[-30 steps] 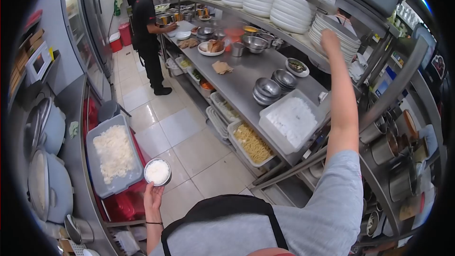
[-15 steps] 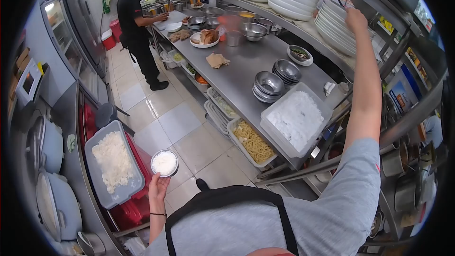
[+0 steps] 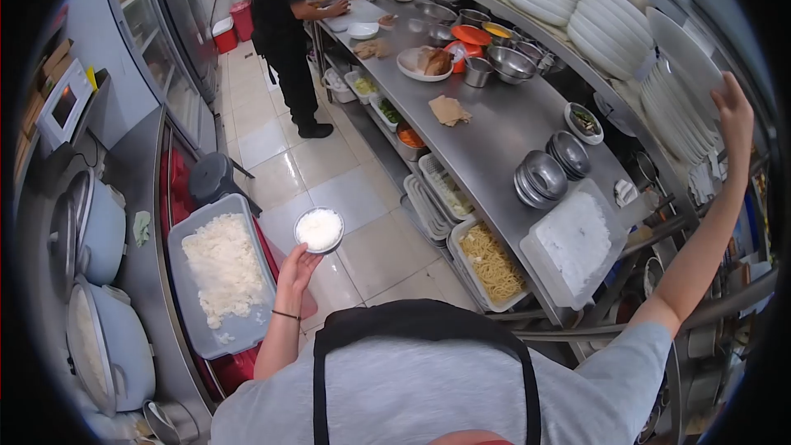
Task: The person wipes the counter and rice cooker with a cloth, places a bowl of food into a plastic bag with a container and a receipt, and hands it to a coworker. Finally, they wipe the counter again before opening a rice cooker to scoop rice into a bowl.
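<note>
My left hand (image 3: 298,270) is wrapped under a small metal bowl (image 3: 332,250), held over the floor. White rice (image 3: 319,227) fills the bowl to a mound. Below and to its left is a grey tub (image 3: 180,297) with a spread of cooked rice (image 3: 221,268). High on the right, my right hand (image 3: 732,111) grips the edge of a large white plate (image 3: 685,62). That plate is tilted up in front of a stack of white plates (image 3: 671,115) on the shelf. My right fingertips are partly hidden.
A steel counter (image 3: 486,140) holds nested metal bowls (image 3: 541,178), a white-filled plastic container (image 3: 577,243) and a plate of meat (image 3: 428,62). Noodles (image 3: 492,264) sit in a basket beneath. A co-worker (image 3: 280,25) stands at the counter's far end. Large rice cookers (image 3: 124,346) line the left.
The large white plate has come up off the shelf stack in my right hand, moving right. My left hand still holds the bowl of rice. The view has shifted.
</note>
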`<action>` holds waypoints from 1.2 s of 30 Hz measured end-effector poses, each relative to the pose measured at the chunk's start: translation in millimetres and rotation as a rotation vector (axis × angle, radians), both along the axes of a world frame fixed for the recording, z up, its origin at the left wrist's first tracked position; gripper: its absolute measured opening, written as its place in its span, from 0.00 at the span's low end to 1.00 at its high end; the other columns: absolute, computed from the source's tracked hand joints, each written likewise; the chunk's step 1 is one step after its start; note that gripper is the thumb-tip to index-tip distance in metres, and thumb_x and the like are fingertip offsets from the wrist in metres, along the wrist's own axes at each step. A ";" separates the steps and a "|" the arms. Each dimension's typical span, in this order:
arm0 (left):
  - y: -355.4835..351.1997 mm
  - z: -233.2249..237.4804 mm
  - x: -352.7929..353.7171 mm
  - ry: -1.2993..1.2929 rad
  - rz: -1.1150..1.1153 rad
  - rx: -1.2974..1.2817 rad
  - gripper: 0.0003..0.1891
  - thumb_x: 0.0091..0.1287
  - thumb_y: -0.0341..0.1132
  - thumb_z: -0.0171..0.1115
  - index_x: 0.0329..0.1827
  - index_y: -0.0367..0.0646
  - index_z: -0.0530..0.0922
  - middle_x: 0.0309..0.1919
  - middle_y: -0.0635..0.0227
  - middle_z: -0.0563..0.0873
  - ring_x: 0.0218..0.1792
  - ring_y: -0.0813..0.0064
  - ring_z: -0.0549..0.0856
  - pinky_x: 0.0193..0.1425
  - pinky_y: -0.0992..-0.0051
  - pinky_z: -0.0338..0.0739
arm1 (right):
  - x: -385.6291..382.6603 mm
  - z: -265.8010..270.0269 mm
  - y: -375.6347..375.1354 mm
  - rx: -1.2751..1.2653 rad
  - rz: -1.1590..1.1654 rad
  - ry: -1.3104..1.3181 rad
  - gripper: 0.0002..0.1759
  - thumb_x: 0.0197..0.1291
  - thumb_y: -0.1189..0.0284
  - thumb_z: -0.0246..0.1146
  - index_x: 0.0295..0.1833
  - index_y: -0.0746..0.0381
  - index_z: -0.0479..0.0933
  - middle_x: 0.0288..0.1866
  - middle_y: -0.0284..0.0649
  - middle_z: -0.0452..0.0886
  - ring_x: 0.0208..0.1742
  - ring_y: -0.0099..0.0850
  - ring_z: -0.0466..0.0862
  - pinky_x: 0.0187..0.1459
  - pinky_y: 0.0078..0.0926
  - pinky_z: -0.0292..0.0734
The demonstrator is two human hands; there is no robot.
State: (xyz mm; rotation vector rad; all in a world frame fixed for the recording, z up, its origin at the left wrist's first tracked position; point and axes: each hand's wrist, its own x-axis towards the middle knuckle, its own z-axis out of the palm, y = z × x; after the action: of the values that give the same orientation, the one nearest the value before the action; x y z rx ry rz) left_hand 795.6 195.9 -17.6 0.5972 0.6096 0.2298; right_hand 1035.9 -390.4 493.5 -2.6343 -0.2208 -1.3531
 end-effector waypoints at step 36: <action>-236.2 49.4 490.9 -0.237 -0.656 1.895 0.21 0.43 0.39 0.68 0.38 0.37 0.75 0.31 0.60 0.80 0.36 0.61 0.80 0.39 0.68 0.74 | 126.6 -493.1 185.7 0.184 0.467 0.464 0.09 0.52 0.74 0.57 0.40 0.58 0.77 0.37 0.39 0.80 0.43 0.37 0.76 0.49 0.34 0.66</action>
State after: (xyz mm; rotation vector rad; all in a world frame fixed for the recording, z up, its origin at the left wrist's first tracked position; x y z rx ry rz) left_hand 1286.5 -40.2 31.9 2.4863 -0.2661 0.1938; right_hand 1162.4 -204.7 0.4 -2.4417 -0.5668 -0.5732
